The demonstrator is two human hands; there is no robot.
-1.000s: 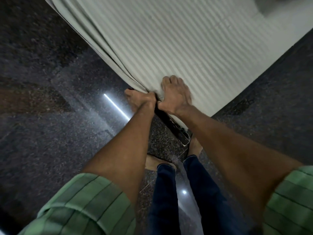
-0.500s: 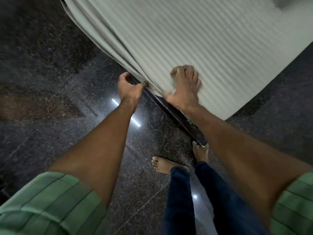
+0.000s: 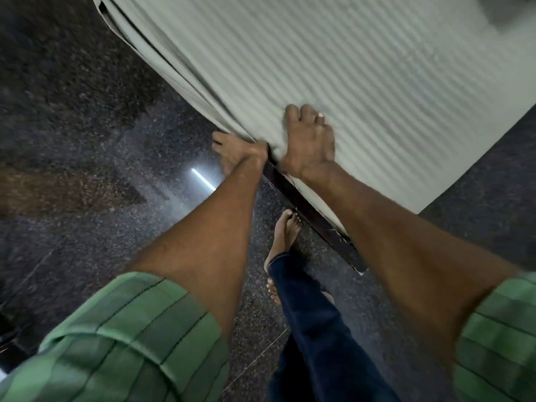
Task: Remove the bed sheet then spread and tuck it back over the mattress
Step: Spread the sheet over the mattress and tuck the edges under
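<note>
The pale striped bed sheet (image 3: 362, 91) covers the mattress across the far right of the scene, its far edge cut off by the frame and blurred. Along the left edge the cloth bunches into folds that hang beside the mattress side. The right hand (image 3: 310, 143) lies on top of the sheet near the edge, fingers curled and seemingly bunching the cloth. The left hand (image 3: 240, 152) is at the hanging folds (fingers hidden behind them, so its grip cannot be told). A dark bed frame (image 3: 313, 216) shows below, over a speckled dark floor (image 3: 87, 140).
</note>
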